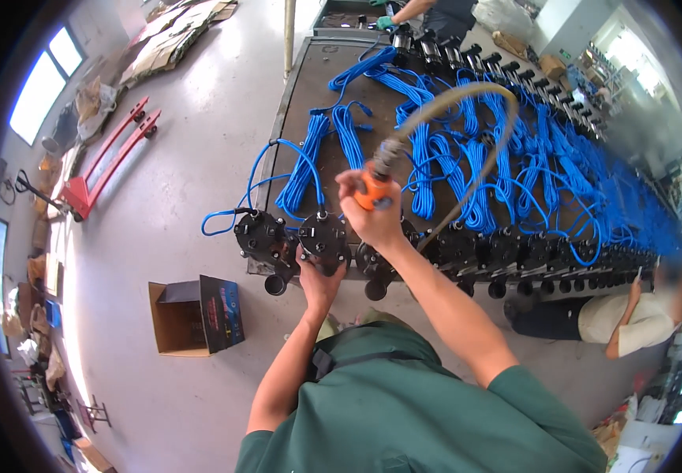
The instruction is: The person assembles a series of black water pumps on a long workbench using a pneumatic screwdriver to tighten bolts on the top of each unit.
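Note:
My right hand [376,223] is raised over the table's near edge, its fingers wrapped round an orange air tool [371,191]. A yellowish hose [467,88] arcs from the tool's metal fitting over the table and back down. Below and to the left, my left hand [322,281] grips the near side of a black pump [323,236] with a blue cable rising from its top. The tool is apart from this pump. Another black pump [262,238] stands just left of it, and a further one [374,264] on its right is partly hidden by my right arm.
Bundles of blue cable [422,185] cover much of the brown table [293,130], with pumps along both long edges. An open cardboard box [179,319] sits on the floor at left, beyond it a red pallet jack [80,193]. One person [625,319] stands at right; another works at the far end.

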Tool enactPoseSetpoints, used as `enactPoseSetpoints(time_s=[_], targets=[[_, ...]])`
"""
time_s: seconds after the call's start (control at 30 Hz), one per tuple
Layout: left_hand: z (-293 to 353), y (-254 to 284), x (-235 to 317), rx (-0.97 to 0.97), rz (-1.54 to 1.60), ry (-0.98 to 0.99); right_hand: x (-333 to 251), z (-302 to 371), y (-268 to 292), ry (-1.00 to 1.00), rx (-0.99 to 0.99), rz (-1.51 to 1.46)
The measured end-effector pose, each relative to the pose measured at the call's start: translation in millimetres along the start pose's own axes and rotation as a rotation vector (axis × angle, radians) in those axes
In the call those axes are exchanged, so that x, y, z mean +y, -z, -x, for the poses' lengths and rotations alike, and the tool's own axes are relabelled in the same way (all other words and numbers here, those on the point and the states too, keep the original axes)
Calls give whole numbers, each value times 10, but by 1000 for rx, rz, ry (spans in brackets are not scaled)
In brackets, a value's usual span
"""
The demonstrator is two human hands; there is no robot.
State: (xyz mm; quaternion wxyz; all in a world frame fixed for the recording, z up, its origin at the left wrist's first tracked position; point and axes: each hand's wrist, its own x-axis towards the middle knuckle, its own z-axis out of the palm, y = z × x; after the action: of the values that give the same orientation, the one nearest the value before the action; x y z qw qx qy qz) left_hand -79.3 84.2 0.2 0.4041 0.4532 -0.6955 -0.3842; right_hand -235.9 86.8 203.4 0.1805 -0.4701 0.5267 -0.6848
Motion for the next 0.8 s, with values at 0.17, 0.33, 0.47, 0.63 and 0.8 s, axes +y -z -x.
enactPoseSetpoints(time_s=[0.17, 0.33, 0.47, 0.63, 0.8], targets=[[-14, 82, 143, -52, 17, 89, -89, 482, -160, -201, 35, -322], [-9, 126, 34, -122, 37, 97, -17, 667, -179, -138, -82, -234], [-31, 131, 10, -83, 4, 12, -60, 637, -204, -110, -133, -122], [21, 169, 139, -42, -2, 19, -527, 453, -168, -54, -88, -148], [558, 238, 270, -284, 29, 39, -1120, 330, 354, 171, 44, -5]])
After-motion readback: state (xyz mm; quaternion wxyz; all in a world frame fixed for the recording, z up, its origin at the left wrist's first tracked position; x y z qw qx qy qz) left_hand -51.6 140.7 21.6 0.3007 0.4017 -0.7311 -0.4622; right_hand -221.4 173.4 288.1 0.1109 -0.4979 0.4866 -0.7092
